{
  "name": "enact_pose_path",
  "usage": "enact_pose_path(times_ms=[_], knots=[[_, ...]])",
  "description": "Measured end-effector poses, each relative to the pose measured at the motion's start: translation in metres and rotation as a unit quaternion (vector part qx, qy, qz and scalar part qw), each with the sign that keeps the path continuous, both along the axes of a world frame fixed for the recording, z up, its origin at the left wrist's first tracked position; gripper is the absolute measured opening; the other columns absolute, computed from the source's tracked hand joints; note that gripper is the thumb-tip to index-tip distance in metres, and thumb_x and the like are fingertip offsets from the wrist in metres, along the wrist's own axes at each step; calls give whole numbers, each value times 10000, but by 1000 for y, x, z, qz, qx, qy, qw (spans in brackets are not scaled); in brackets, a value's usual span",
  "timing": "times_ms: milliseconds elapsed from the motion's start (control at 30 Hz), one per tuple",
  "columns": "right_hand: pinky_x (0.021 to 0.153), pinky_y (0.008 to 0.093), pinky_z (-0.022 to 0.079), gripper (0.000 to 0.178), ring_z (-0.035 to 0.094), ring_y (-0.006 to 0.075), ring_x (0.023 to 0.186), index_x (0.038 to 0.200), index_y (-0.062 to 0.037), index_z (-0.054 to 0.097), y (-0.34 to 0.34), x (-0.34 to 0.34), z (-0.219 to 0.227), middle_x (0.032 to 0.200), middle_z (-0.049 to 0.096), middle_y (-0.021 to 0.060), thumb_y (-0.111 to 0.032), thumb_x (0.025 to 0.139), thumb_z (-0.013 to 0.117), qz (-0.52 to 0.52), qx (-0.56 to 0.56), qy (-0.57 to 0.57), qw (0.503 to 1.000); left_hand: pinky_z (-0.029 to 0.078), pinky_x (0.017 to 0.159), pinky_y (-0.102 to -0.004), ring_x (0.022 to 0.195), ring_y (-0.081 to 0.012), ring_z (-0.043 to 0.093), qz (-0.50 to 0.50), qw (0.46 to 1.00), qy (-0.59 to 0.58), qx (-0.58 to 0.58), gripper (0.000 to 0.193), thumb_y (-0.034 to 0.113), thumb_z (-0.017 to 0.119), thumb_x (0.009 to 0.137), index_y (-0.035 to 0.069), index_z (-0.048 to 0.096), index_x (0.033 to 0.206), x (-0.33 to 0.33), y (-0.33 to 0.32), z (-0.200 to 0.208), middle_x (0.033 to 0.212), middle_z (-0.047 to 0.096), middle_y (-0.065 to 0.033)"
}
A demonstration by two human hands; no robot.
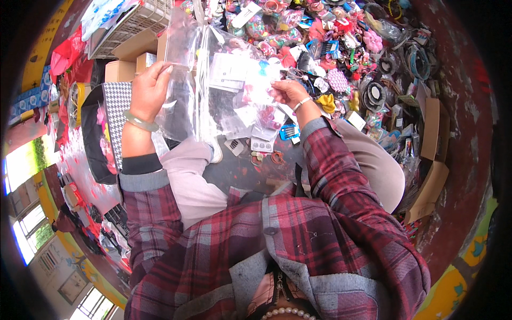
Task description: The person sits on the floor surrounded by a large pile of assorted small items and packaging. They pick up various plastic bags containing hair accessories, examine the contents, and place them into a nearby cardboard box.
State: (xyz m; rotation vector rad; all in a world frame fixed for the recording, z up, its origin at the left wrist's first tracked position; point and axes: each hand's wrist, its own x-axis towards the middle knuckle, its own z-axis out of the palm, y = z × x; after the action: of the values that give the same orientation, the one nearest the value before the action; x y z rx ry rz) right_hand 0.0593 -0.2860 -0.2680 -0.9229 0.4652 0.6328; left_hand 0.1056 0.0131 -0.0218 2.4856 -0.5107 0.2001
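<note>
A large clear plastic bag (184,98) is stretched between my hands, with a shiny folded edge running down it. My left hand (149,90) pinches its left side between thumb and fingers. At the bag's right side, the fingers of my right hand (290,95) are closed on the plastic; glare hides part of this grip. Through the plastic, or just beside it, show white cards (229,69) and small pink pieces. Below my right hand lie a blue card of dark hairpins (289,133) and a white card with round pieces (262,144).
Hair ornaments spread in a heap ahead and right, among them a pink scrunchie (337,80) and a yellow one (326,103). Open cardboard flaps (433,130) edge the right side. A houndstooth bag (117,104), a cardboard box (136,48) and a wire basket (128,26) stand left.
</note>
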Motion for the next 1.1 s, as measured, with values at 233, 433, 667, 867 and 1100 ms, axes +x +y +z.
enact_pose_path(times_ms=[233,433,667,867,1100], knots=[[446,207,362,122,644,162,726,865,-54,594,8,3,22,814,652,82,-138,779,618,-73,53,-31,995,445,647,-236,703,-107,568,52,997,48,-6,179,98,547,838,15,607,985,-3,8,2,787,630,-78],[589,294,459,428,599,268,711,1130,-10,418,0,-1,-11,762,603,157,66,720,518,-133,266,-17,955,453,655,-240,716,-125,588,-5,998,16,-58,166,69,550,830,28,616,977,-3,19,-8,808,638,-85],[657,338,437,787,552,269,721,1328,-56,263,-1,-4,-14,680,584,145,99,584,469,-98,244,-93,960,455,668,-233,732,-114,587,18,997,45,-63,167,67,559,826,20,612,976,2,30,-13,819,640,-77],[743,357,448,516,573,258,846,1196,-19,466,-3,-10,-9,807,618,136,-45,695,590,-109,276,-42,954,449,685,-221,760,-96,573,14,998,52,-44,168,43,551,829,5,608,983,0,31,-13,847,636,-61],[588,347,494,272,603,212,594,896,-65,608,-1,9,-4,744,632,97,-327,826,595,-169,288,30,942,458,680,-237,758,-114,588,-35,995,59,-73,155,19,557,813,-5,609,957,-3,24,-5,844,641,-79]])
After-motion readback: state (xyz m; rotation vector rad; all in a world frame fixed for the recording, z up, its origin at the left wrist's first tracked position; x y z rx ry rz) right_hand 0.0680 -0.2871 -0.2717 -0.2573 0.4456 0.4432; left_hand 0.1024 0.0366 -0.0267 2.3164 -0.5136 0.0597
